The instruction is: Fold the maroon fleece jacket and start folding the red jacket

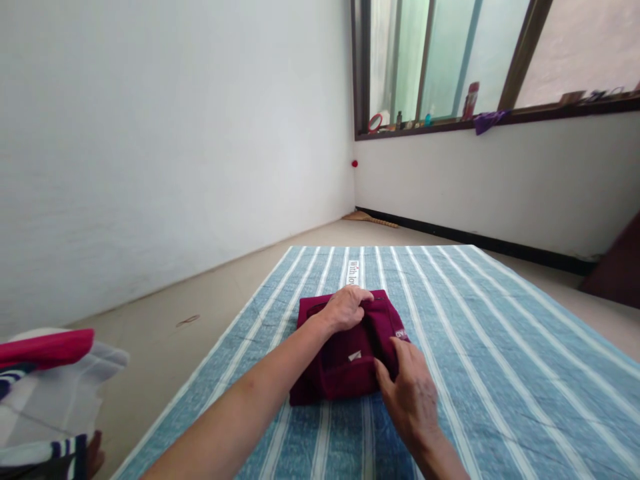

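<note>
White walls (200,133) are met at a corner beyond a surface covered in blue striped cloth (480,333), and on it a maroon garment (345,383) is being handled, well short of the far edge and closer to the left edge than to the right!

Its right side is gripped between thumb and fingers by the right hand (413,390). Across the far side the left hand (346,310) is laid, fingers bent; whether fabric is pinched beneath them cannot be told.

And the folding? Well along, by the look of it: a compact, roughly four-cornered bundle has been made, with a small pale tag (355,356) shown on top. Flatness, though, has not been reached! A dark gap is left open between the hands, and the layers there would seem to need settling.

Just past the bundle, toward the far edge, a lettered white patch (353,272) is partly covered. Off the left edge, white and red clothes (55,387) are seen, blurred. Beyond the far edge, a broom (367,217) is left on the floor (240,287), below a window (450,60).
</note>
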Available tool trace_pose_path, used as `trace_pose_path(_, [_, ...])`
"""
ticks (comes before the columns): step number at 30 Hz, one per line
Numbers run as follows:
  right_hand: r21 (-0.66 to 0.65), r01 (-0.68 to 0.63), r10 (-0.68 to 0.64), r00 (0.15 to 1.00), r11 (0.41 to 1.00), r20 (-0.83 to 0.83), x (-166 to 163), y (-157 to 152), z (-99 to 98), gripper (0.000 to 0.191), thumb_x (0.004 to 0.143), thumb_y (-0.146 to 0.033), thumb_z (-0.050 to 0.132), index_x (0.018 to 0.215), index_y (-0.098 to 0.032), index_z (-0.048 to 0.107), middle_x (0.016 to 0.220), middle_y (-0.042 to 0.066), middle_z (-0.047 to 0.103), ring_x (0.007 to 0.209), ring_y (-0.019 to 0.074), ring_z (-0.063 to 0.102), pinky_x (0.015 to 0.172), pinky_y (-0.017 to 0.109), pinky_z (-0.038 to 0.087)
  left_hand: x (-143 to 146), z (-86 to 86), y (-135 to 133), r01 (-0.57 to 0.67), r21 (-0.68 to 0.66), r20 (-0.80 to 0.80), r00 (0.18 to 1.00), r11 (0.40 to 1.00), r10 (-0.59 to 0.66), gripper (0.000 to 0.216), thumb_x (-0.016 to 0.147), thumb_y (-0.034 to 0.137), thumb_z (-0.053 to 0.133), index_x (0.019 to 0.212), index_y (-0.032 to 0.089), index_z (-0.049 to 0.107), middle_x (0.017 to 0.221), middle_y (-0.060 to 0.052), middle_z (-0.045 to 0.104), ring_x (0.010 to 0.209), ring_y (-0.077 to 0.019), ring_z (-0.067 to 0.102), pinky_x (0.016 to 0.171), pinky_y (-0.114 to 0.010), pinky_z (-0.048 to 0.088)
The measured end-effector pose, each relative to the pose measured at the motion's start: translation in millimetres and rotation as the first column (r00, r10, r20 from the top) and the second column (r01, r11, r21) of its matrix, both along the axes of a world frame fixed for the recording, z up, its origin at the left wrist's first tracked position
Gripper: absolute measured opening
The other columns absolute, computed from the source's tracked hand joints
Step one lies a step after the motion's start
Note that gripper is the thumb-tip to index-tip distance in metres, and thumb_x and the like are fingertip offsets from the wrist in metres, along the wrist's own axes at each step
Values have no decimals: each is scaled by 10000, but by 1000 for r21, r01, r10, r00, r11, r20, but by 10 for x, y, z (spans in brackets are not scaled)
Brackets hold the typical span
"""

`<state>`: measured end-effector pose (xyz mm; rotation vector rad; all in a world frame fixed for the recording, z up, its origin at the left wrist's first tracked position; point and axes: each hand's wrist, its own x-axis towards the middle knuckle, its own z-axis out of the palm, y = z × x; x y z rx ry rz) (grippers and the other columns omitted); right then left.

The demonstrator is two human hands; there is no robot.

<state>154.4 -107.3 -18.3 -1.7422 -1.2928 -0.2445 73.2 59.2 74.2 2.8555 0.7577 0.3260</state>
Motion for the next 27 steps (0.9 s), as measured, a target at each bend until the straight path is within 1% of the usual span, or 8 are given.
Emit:
trace_pose_path(5, [-32, 32, -31, 999, 999, 31, -2, 26, 3, 264, 865, -299, 499, 1090, -168, 536, 975, 110, 623, 931, 264, 565, 807, 388, 463, 13, -39, 34, -49, 4, 7, 999, 999, 49, 362, 675, 39, 489, 955, 183, 668, 918, -35, 670, 879, -190, 612, 798, -289, 480])
trace_pose_path(8, [-62, 36, -32, 998, 997, 54, -2, 39, 20, 144, 855, -240, 494, 967, -182, 562, 893, 86, 609, 869, 247, 561, 764, 363, 452, -15, -39, -7, -44, 45, -16, 999, 998, 45, 375, 655, 47, 519, 972, 190, 657, 898, -52, 638, 887, -214, 586, 776, -309, 475])
trace_pose_path(10, [-69, 40, -36, 997, 997, 66, -1, 46, 31, 83, 855, -206, 481, 873, -193, 561, 835, 71, 592, 829, 232, 555, 733, 341, 439, -45, -30, -47, -3, 137, -72, 997, 991, 13, 404, 654, 49, 537, 1011, 205, 640, 888, -59, 609, 876, -223, 557, 755, -313, 469])
trace_pose_path(13, [-63, 51, -45, 995, 997, 85, 1, 52, 39, 109, 857, -169, 456, 797, -204, 541, 776, 55, 569, 786, 215, 545, 697, 316, 417, -79, -20, -92, 75, 314, -165, 986, 946, -23, 370, 741, 69, 512, 1065, 215, 614, 876, -70, 579, 849, -221, 520, 738, -314, 452])
trace_pose_path(17, [-55, 51, -44, 991, 997, 128, 5, 47, 29, 144, 851, -131, 436, 755, -207, 512, 730, 40, 543, 750, 200, 529, 676, 300, 391, -82, -41, -103, 115, 436, -226, 974, 893, -15, 212, 867, 136, 431, 936, 181, 626, 850, -81, 553, 850, -233, 501, 711, -325, 429])
trace_pose_path(19, [-52, 56, -47, 987, 997, 151, 5, 42, 22, 156, 845, -119, 432, 735, -210, 495, 716, 38, 534, 743, 200, 520, 668, 299, 379, -81, -60, -101, 122, 455, -241, 970, 882, -10, 201, 880, 146, 423, 842, 164, 620, 859, -86, 546, 865, -238, 498, 711, -332, 424])
trace_pose_path(21, [-54, 64, -54, 985, 997, 166, 4, 37, 18, 162, 838, -110, 433, 724, -213, 483, 706, 34, 528, 732, 200, 512, 654, 298, 366, -86, -79, -106, 114, 464, -241, 970, 878, 1, 204, 881, 144, 424, 809, 156, 615, 876, -93, 547, 888, -248, 498, 718, -341, 425])
trace_pose_path(27, [-50, 72, -62, 982, 996, 179, 3, 35, 12, 161, 828, -104, 436, 722, -219, 474, 696, 26, 522, 725, 197, 505, 639, 293, 346, -94, -79, -181, 87, 472, -251, 967, 877, 39, 167, 863, 136, 451, 854, 133, 618, 954, -132, 573, 953, -277, 514, 770, -385, 435])
